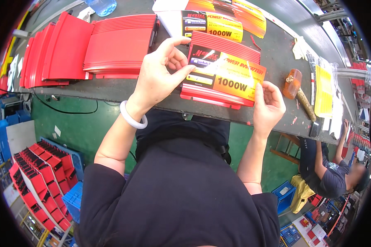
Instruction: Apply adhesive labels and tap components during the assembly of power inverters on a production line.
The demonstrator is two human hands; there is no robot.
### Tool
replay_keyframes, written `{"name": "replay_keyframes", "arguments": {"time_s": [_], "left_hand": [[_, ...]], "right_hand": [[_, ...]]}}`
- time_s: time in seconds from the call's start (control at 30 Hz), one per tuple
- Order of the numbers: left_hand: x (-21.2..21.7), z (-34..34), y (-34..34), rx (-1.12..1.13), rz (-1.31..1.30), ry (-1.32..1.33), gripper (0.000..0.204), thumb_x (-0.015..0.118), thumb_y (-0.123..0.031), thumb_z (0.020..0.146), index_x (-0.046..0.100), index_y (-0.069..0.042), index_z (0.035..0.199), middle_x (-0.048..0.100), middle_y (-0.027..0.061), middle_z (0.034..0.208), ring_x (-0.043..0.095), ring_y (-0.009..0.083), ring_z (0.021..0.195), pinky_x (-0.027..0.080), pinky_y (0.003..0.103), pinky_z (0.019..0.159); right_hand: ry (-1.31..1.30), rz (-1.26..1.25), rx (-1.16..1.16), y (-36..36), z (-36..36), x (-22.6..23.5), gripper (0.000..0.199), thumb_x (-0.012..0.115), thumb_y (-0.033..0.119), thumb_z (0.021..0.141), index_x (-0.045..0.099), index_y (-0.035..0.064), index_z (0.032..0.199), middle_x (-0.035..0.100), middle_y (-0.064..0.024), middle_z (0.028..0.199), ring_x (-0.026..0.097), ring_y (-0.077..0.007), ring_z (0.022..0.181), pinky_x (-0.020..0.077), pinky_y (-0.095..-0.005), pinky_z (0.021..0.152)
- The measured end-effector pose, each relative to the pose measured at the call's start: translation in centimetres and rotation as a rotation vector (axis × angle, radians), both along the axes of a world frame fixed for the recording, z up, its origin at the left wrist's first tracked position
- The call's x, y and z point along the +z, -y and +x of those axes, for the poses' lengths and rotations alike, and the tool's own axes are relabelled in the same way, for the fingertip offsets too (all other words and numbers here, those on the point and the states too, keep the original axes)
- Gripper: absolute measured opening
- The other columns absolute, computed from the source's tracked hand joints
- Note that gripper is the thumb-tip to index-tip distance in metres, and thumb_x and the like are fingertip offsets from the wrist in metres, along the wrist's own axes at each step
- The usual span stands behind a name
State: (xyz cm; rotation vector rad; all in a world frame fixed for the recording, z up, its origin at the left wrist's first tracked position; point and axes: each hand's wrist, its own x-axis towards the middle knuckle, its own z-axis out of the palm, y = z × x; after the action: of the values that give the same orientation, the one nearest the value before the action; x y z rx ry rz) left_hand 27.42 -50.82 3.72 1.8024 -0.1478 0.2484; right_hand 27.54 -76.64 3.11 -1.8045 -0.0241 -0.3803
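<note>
A red ribbed metal case [231, 41] lies on the bench right in front of me. Over its top face is a yellow and black printed label [235, 74]; I cannot tell whether it is stuck down. My left hand [163, 68] has its thumb at the label's left edge, the index finger reaching toward the case's upper left corner and the other fingers curled. At the label's lower right corner, my right hand [268, 105] pinches the edge between thumb and fingers. A white bangle [132, 117] circles my left wrist.
More red cases [119, 45] stand on the left of the bench. Labels [212, 24] lie at the back. To the right are a mallet [292, 84] and yellow sheets [323, 90]. Stacked red cases [41, 177] stand lower left; another person [338, 173] sits at right.
</note>
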Motion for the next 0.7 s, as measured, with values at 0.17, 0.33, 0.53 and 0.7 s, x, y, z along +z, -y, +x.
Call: {"name": "replay_keyframes", "arguments": {"time_s": [0.17, 0.33, 0.53, 0.7], "left_hand": [[0.20, -0.08, 0.12, -0.001, 0.008, 0.008, 0.049, 0.072, -0.003, 0.076, 0.054, -0.003, 0.121, 0.064, 0.0037, 0.073, 0.058, 0.0080, 0.065, 0.047, 0.021, 0.062], [0.17, -0.10, 0.07, 0.003, 0.024, 0.015, 0.049, 0.072, -0.003, 0.076, 0.054, -0.003, 0.121, 0.064, 0.0038, 0.073, 0.058, 0.0082, 0.065, 0.047, 0.021, 0.062], [0.18, -0.12, 0.08, 0.007, 0.027, 0.010, 0.048, 0.072, -0.003, 0.076, 0.055, -0.003, 0.121, 0.064, 0.0042, 0.073, 0.059, 0.0090, 0.065, 0.048, 0.022, 0.062], [0.25, -0.16, 0.19, 0.010, 0.049, 0.018, 0.048, 0.072, -0.003, 0.075, 0.055, -0.003, 0.121, 0.065, 0.0047, 0.073, 0.060, 0.0097, 0.065, 0.048, 0.022, 0.063]], "right_hand": [[0.005, 0.011, -0.001, 0.02, -0.10, 0.12, 0.011, 0.066, -0.002, 0.084, 0.064, -0.0037, 0.094, 0.063, -0.0022, 0.081, 0.057, -0.0050, 0.070, 0.0473, -0.0186, 0.064], [0.005, 0.005, 0.002, 0.08, -0.07, 0.01, 0.011, 0.066, -0.002, 0.083, 0.064, -0.0035, 0.094, 0.063, -0.0022, 0.081, 0.057, -0.0052, 0.070, 0.0475, -0.0188, 0.065], [0.015, -0.005, 0.001, 0.02, -0.05, 0.00, 0.010, 0.066, -0.003, 0.083, 0.064, -0.0035, 0.093, 0.062, -0.0020, 0.082, 0.057, -0.0052, 0.071, 0.0475, -0.0189, 0.065], [0.001, -0.025, -0.010, 0.06, -0.24, 0.13, 0.010, 0.067, -0.004, 0.082, 0.064, -0.0029, 0.091, 0.062, -0.0014, 0.080, 0.057, -0.0051, 0.072, 0.0453, -0.0187, 0.061]]}}
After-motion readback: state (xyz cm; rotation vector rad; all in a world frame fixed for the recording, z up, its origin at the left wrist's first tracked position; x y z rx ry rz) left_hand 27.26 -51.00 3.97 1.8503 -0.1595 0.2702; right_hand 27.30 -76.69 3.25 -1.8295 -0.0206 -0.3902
